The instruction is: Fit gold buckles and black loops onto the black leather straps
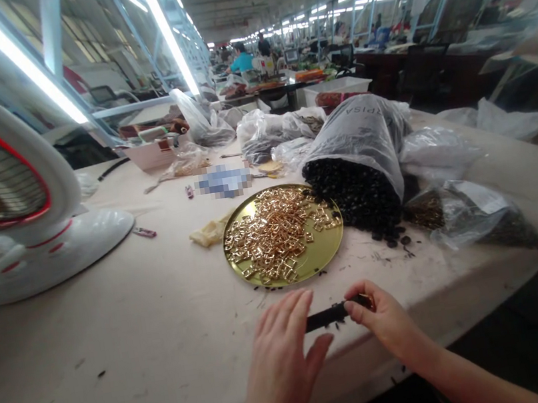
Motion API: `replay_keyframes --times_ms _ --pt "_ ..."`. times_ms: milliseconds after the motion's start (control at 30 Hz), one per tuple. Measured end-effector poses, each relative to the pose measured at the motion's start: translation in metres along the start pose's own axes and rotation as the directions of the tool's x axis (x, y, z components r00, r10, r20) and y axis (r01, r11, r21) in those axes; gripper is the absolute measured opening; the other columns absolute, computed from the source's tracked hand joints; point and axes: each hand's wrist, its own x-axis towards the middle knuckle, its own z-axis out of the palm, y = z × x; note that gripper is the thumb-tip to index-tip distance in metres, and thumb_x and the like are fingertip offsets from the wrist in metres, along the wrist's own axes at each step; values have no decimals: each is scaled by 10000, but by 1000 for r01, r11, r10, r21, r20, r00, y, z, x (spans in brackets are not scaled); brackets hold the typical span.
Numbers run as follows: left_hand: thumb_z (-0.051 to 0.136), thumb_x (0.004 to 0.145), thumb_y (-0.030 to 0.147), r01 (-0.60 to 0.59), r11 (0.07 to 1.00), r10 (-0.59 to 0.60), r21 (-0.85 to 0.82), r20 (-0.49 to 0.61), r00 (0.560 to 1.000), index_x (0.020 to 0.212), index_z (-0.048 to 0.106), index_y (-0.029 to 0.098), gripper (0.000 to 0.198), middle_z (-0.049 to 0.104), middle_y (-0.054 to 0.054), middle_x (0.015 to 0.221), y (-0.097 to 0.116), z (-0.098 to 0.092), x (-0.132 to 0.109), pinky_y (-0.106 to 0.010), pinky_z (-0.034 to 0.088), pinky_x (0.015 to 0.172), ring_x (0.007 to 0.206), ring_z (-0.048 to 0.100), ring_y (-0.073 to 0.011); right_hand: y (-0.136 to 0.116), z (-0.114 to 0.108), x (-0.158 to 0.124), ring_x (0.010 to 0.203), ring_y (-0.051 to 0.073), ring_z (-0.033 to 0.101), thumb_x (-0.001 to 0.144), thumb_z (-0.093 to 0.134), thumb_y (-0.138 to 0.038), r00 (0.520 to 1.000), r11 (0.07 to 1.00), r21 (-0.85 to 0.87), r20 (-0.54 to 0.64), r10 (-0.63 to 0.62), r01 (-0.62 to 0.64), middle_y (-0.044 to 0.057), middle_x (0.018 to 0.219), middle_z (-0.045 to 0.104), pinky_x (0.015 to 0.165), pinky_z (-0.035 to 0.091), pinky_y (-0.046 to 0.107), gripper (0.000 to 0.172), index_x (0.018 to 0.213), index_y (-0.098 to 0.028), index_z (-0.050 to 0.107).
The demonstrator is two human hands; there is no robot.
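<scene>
A short black strap [325, 316] lies near the table's front edge, held between both hands. My right hand [384, 315] pinches its right end, where a bit of gold shows between the fingers. My left hand [284, 354] rests with fingers stretched out over the strap's left end, thumb beneath it. Just beyond them sits a round gold tray [325, 255] heaped with small gold buckles [276, 231]. A grey plastic bag [365, 133] to the tray's right spills a pile of black pieces [359, 198] onto the table.
A white desk fan [10, 199] stands at the left. Clear bags [473, 211] lie at the right, more bags and a box [155, 152] behind. A yellowish cloth [208, 233] lies left of the tray. People work at distant tables [242, 57].
</scene>
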Motion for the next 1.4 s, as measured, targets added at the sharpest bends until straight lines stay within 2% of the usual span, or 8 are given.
replay_keyframes --times_ms 100,300,400,600,900,1033,1267,1400 --pt "616 720 272 -19 992 -9 128 221 975 1015 559 216 305 663 -63 931 12 11 4 -397 419 793 858 581 -260 -5 8 -5 618 139 519 724 591 -423 999 1000 -14 38 -15 15 -23 646 539 576 407 254 275 831 -181 517" --pt "562 753 191 -6 984 -50 179 307 950 901 572 210 150 669 -56 835 26 22 -2 -340 407 712 781 592 -241 -12 5 -17 689 167 545 750 548 -252 972 903 -361 97 -214 235 11 723 591 635 415 283 72 786 -190 546" --pt "529 767 179 19 987 -69 159 315 947 912 581 199 156 667 -67 843 29 25 -8 -347 405 730 792 593 -242 -15 2 -22 738 172 550 740 528 -173 941 829 -444 180 -288 339 16 762 605 673 413 286 57 786 -197 549" --pt "562 752 244 134 991 -129 -4 241 962 979 572 220 229 657 -49 939 28 26 -21 -332 406 759 874 575 -237 -19 1 -26 673 151 546 755 540 -237 961 899 -352 190 -203 260 -1 713 593 619 421 259 74 805 -183 539" --pt "526 768 230 168 976 -197 141 222 955 946 567 223 183 660 -31 905 40 16 -31 -302 399 742 851 579 -212 -11 -11 -27 693 141 548 777 535 -294 942 958 -210 310 -126 197 16 793 600 603 420 248 194 929 -174 521" --pt "535 768 230 142 978 -177 156 239 955 929 569 222 165 662 -27 893 39 17 -33 -308 405 739 843 580 -214 -11 -17 -30 580 124 508 788 520 -282 934 942 -274 346 -91 194 -22 619 556 527 384 229 120 842 -176 528" --pt "497 795 208 102 984 -145 143 332 932 893 601 200 144 665 -51 888 37 32 -28 -330 400 787 854 580 -220 -15 -8 -40 748 163 554 768 521 -174 920 838 -436 349 -179 328 21 799 612 671 418 270 79 832 -191 562" --pt "538 761 255 237 970 -240 51 329 913 1015 569 215 259 653 -53 989 24 28 -27 -323 399 799 916 571 -226 -12 -6 -32 765 171 554 772 518 -171 936 834 -457 302 -182 309 26 816 609 687 417 281 90 854 -189 552"
